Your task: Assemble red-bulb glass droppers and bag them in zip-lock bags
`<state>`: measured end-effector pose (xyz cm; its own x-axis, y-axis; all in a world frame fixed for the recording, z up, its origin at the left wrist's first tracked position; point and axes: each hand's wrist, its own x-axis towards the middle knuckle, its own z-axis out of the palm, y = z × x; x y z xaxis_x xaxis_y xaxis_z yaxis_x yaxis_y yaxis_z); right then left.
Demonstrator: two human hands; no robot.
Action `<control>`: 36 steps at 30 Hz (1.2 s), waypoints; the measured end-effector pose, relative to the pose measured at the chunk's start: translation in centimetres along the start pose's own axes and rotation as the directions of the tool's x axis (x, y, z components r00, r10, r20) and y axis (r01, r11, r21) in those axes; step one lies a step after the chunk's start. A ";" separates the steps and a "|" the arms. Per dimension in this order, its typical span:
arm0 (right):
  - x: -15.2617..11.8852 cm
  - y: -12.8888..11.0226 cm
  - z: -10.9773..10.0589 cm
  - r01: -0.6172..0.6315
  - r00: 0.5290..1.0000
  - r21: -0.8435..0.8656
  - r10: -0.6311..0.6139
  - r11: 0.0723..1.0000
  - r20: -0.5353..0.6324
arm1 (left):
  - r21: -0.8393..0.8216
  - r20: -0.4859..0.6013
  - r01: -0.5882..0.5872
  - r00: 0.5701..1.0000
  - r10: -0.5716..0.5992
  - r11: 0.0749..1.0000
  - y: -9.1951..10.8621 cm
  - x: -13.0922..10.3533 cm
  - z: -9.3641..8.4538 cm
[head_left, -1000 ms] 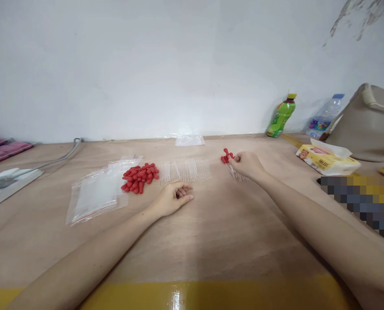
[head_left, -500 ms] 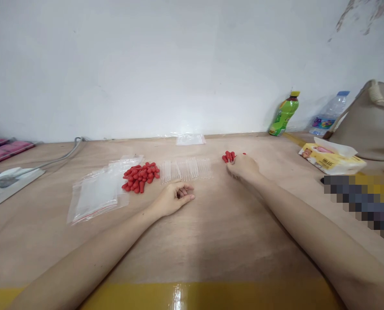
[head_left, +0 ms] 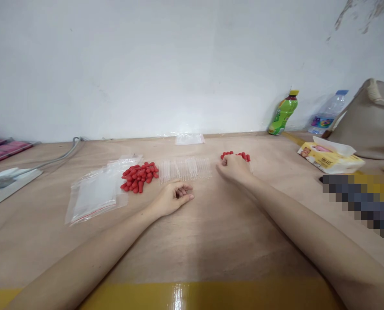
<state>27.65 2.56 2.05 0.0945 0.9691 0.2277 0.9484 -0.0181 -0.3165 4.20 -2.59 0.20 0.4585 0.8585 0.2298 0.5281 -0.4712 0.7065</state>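
On the wooden table my left hand (head_left: 174,198) rests on its side, fingers loosely bent and thumb apart, holding nothing. Left of it lies a heap of red rubber dropper bulbs (head_left: 140,175). Just beyond the left hand, thin clear tubes (head_left: 185,168) lie side by side in a row. My right hand (head_left: 234,167) is closed, fingertips bent down at the near side of droppers with red bulbs (head_left: 243,156). The back of the hand covers most of their clear stems. What its fingertips grip, if anything, is hidden.
Clear zip bags (head_left: 95,189) lie left of the heap, a small bag (head_left: 190,139) by the wall. A power strip (head_left: 14,183) with cables is at far left. To the right stand a green bottle (head_left: 283,114), a clear bottle (head_left: 329,113), a tissue pack (head_left: 332,160) and a beige bag (head_left: 369,120).
My right hand has shifted a little left and nearer, uncovering more red bulbs on its right. My left hand has stayed in place. The view has moved very slightly.
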 end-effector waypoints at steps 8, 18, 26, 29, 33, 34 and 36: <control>1.8 -2.9 1.8 -0.081 0.978 0.024 0.075 0.996 0.193 | -0.008 -0.004 -0.006 1.000 0.006 1.000 -0.1 0.0 -0.1; 1.8 -3.2 0.9 -0.074 0.970 0.042 0.062 0.996 0.233 | 0.143 -0.226 -0.054 0.970 0.086 0.988 -0.1 0.1 -1.2; -3.6 0.0 1.2 0.420 0.907 0.207 -0.417 0.884 -0.059 | 0.590 -0.334 0.347 0.927 -0.170 0.729 -3.3 4.6 -11.1; -4.9 0.7 1.5 0.535 0.845 0.204 -0.521 0.820 -0.125 | 0.603 -0.310 0.473 0.881 -0.358 0.642 -4.7 6.6 -12.6; -5.5 0.7 1.6 0.600 0.800 0.191 -0.579 0.777 -0.157 | 0.592 -0.265 0.523 0.845 -0.465 0.613 -5.6 8.4 -12.6; -5.6 0.7 1.6 0.605 0.796 0.188 -0.583 0.774 -0.159 | 0.590 -0.264 0.527 0.842 -0.470 0.612 -5.7 8.7 -12.5; -5.6 0.6 1.6 0.608 0.794 0.189 -0.586 0.771 -0.164 | 0.581 -0.264 0.538 0.835 -0.483 0.611 -5.9 9.0 -12.4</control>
<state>27.25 -2.45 -0.93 -0.4309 0.7394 0.5173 0.7314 0.6219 -0.2797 -3.67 10.42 6.41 -0.0615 0.9977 0.0270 0.9845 0.0562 0.1664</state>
